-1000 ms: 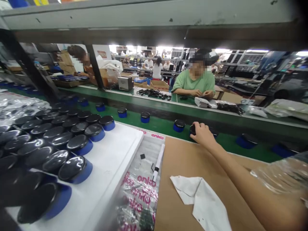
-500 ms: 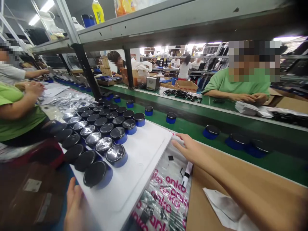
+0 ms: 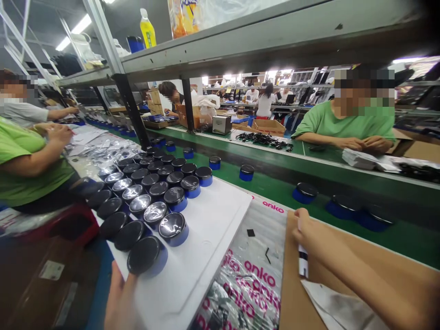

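A white foam board (image 3: 220,215) carries several rows of round blue containers with shiny black lids (image 3: 173,227). My left hand (image 3: 118,291) is at the board's near left edge, its fingers partly hidden beneath it, gripping the edge. To the right, my right hand (image 3: 302,227) has its fingers closed around a white and black marker (image 3: 303,261), above brown cardboard (image 3: 292,293). Between the board and the cardboard lies clear plastic with pink print (image 3: 256,275), with a small black square (image 3: 251,233) on it.
Blue containers (image 3: 246,172) stand on the green conveyor (image 3: 271,188). A shelf (image 3: 240,41) crosses overhead on dark posts. A person in green (image 3: 347,123) sits opposite; others are at the left. White paper (image 3: 340,302) lies at the lower right.
My right hand has moved right and closed on the marker, which has shifted from the plastic to above the cardboard. The camera view has shifted slightly; my left hand remains by the board.
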The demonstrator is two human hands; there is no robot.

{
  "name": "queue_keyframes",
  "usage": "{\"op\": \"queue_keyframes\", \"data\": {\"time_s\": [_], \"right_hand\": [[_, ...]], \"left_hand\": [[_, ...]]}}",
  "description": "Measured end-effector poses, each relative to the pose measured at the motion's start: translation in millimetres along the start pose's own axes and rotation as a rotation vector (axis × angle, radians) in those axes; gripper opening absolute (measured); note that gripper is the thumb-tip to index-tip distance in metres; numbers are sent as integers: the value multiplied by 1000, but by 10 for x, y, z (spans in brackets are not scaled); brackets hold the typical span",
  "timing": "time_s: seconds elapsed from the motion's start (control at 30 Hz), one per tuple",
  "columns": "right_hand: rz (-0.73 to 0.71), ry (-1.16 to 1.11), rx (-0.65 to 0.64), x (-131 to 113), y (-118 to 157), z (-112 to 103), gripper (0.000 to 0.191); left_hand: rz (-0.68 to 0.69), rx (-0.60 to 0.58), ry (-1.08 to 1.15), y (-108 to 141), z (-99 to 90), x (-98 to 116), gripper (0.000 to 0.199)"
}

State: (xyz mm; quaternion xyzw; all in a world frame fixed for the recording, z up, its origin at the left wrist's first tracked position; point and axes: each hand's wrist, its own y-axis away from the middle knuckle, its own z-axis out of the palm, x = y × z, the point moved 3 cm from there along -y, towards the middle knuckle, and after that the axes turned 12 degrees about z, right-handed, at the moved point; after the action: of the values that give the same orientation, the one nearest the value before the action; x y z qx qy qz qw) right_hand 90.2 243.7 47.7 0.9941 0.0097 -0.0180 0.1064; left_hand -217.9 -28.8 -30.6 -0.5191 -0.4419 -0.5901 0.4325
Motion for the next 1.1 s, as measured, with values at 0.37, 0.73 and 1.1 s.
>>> {"op": "queue_keyframes", "data": {"time_s": [0.37,0.73,1.1], "right_hand": [[-410,-346,119,-926,-347,53,40],[-349,-567,35,-1189,-377,-55,29],[-357,-573,4,-1104,-406,-71,31]], "left_hand": [[20,-18,-55,-27,-23,-13,80],[61,90,-139,-29,-3,46,85],[85,67,-170,93,65,75,72]]}}
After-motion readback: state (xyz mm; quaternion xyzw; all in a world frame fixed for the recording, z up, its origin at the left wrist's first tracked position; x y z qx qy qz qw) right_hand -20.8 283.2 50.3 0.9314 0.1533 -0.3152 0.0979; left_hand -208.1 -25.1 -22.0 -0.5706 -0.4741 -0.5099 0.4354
